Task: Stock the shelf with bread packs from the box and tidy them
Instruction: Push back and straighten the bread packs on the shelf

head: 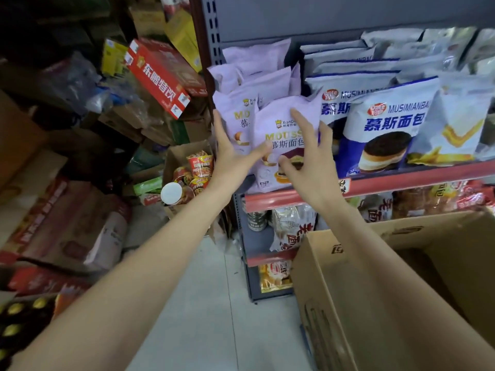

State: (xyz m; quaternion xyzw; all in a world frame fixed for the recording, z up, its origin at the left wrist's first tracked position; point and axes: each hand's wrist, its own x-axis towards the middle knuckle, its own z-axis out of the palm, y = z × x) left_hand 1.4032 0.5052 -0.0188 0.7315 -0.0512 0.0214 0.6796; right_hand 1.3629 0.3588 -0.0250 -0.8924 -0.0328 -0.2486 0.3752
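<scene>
The front pale lilac plastic bread pack [288, 135], printed with gold lettering, stands at the left end of the grey metal shelf with a red price rail [375, 186], leaning a little and overlapping a second lilac pack [237, 121] just to its left. More lilac packs sit stacked behind, and white-and-blue bread packs [385, 124] fill the row to the right.

I judge this as the tidying step: the pack is already on the shelf and I am squaring it up. Next it wants nudging upright and level with its neighbours, without tipping it over the rail.

My left hand [230, 153] is spread wide, fingers straight along the left edge of the second pack, thumb reaching across onto the front pack. My right hand [310, 162] is also spread, fingers extended against the front pack's face, thumb low near its printed picture; neither hand pinches anything.

The open brown cardboard box [348, 277] sits below right, and I cannot see its contents.
</scene>
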